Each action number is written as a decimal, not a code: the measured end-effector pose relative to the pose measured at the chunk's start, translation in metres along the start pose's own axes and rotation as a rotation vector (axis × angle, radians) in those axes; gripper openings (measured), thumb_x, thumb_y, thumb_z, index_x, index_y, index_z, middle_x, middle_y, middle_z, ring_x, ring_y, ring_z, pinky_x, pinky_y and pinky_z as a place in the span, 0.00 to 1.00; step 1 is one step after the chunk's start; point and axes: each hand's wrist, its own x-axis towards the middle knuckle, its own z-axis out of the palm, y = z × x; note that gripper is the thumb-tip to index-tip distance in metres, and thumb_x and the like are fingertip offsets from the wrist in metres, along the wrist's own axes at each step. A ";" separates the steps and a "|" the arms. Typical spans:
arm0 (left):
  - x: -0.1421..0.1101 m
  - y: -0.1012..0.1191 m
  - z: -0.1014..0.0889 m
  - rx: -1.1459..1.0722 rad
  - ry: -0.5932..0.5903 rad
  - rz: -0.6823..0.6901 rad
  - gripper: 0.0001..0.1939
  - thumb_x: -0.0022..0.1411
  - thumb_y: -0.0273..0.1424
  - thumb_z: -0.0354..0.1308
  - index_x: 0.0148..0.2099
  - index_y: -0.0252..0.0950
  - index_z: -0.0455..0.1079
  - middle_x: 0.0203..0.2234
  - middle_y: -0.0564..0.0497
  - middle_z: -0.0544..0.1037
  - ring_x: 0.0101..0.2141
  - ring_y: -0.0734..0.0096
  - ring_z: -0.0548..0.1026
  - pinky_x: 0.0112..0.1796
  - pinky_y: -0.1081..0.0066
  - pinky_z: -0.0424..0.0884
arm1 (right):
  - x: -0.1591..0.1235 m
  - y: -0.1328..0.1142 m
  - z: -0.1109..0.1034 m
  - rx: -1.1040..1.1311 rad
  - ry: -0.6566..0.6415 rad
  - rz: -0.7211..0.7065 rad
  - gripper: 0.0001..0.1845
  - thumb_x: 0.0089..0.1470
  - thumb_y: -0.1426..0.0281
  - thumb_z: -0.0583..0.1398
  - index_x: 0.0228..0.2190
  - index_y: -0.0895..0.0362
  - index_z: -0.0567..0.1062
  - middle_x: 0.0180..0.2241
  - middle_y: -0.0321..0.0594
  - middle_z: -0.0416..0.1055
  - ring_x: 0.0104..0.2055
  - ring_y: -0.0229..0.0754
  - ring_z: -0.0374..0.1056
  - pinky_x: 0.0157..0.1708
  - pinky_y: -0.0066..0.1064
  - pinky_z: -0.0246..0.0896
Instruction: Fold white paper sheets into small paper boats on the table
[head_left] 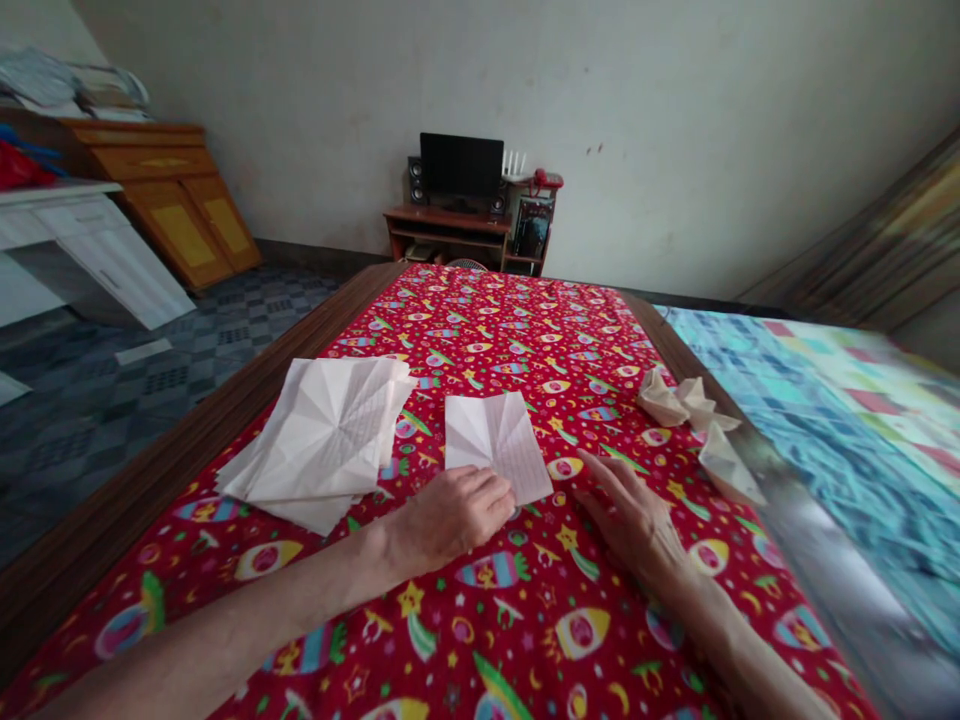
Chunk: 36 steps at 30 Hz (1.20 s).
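Note:
A folded sheet of lined paper [499, 435] with creases fanning across it lies on the red patterned cloth [517, 330]. My left hand [461, 510] rests on its near edge, fingers curled together over the paper and hiding that corner. To the right of the sheet, my right hand [626, 510] lies low over the cloth with its fingers apart and nothing in them. A stack of creased paper sheets [330, 430] sits to the left, beyond my left forearm. Several folded paper pieces [694, 415] stand near the cloth's right edge.
The cloth covers a long table with a brown wooden edge [300, 370]. A bed with blue bedding [780, 400] adjoins on the right. A monitor [461, 167] stands on a small desk against the far wall. Wooden cabinet [176, 200] and white desk [105, 240] are at left.

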 end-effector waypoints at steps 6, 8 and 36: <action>0.010 0.018 0.009 -0.090 -0.052 0.043 0.07 0.65 0.23 0.49 0.36 0.33 0.68 0.29 0.50 0.74 0.32 0.67 0.72 0.32 0.69 0.70 | 0.002 -0.012 0.004 0.126 -0.004 -0.192 0.16 0.60 0.73 0.52 0.46 0.55 0.73 0.55 0.53 0.62 0.53 0.50 0.65 0.46 0.43 0.68; 0.009 0.020 0.004 -0.166 -0.063 0.023 0.08 0.65 0.24 0.49 0.39 0.32 0.69 0.32 0.49 0.75 0.34 0.67 0.73 0.35 0.68 0.71 | 0.001 -0.009 0.007 0.179 -0.018 -0.191 0.13 0.59 0.74 0.52 0.39 0.55 0.76 0.53 0.50 0.67 0.51 0.48 0.68 0.45 0.41 0.69; -0.043 -0.015 0.016 -0.462 0.182 -0.238 0.12 0.63 0.23 0.53 0.46 0.36 0.74 0.42 0.46 0.78 0.45 0.67 0.73 0.45 0.64 0.73 | 0.000 -0.014 -0.012 0.381 -0.141 -0.226 0.12 0.60 0.76 0.51 0.38 0.53 0.73 0.41 0.42 0.76 0.45 0.42 0.70 0.41 0.34 0.69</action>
